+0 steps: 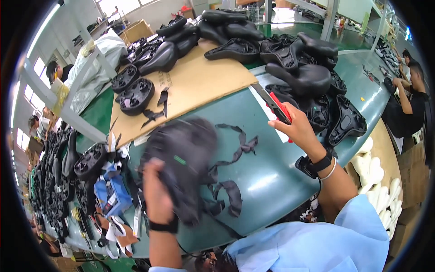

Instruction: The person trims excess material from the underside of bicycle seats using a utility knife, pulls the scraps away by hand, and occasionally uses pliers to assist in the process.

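My left hand [157,192] grips the edge of a black bicycle saddle [186,154], smeared by motion and held above the green table. A small green mark shows on the saddle's face. Raised at the right, my right hand [297,129] is closed round a red and black utility knife [277,108], which points up and to the left, apart from the saddle. Curled black trimmed strips [233,197] lie on the table beside the saddle. More thin black scraps [163,102] rest on the cardboard sheet [204,86] beyond it.
Black saddles [308,79] are heaped at the far right of the table [267,167], with others [136,96] on the cardboard. At the left stand a blue bin [118,195] and more saddles [72,158]. White saddle-shaped pieces [369,170] lie at right, near a seated co-worker [410,97].
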Tool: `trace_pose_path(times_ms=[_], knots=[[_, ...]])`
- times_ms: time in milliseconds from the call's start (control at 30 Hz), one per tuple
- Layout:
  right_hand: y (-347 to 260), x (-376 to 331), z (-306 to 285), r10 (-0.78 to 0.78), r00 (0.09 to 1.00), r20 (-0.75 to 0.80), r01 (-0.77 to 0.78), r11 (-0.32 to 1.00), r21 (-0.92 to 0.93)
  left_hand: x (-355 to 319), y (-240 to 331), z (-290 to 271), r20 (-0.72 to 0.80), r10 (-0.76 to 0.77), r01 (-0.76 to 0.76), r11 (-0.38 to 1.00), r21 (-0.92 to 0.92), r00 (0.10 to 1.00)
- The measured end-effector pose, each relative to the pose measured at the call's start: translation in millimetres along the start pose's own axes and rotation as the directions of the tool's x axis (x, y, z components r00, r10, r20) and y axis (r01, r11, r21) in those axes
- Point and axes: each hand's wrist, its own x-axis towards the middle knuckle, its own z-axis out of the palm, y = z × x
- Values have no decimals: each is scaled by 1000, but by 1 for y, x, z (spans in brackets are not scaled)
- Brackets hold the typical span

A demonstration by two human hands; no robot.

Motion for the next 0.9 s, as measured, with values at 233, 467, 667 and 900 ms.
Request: trace_pose_path(times_ms=[233, 467, 667, 900], knots=[[42, 143, 53, 274, 961, 35, -227, 714, 662, 68, -13, 59, 380, 237, -360, 884, 296, 894], [138, 295, 104, 593, 801, -82, -344, 568, 747, 53, -114, 65, 491, 141, -503, 393, 769, 860], [163, 303, 111, 536, 838, -100, -299, 605, 738, 60, -129, 70, 552, 247, -604, 278, 747, 796], [44, 157, 98, 470, 852, 229, -322, 128, 938, 63, -129, 60, 329, 211, -355, 802, 481, 921]])
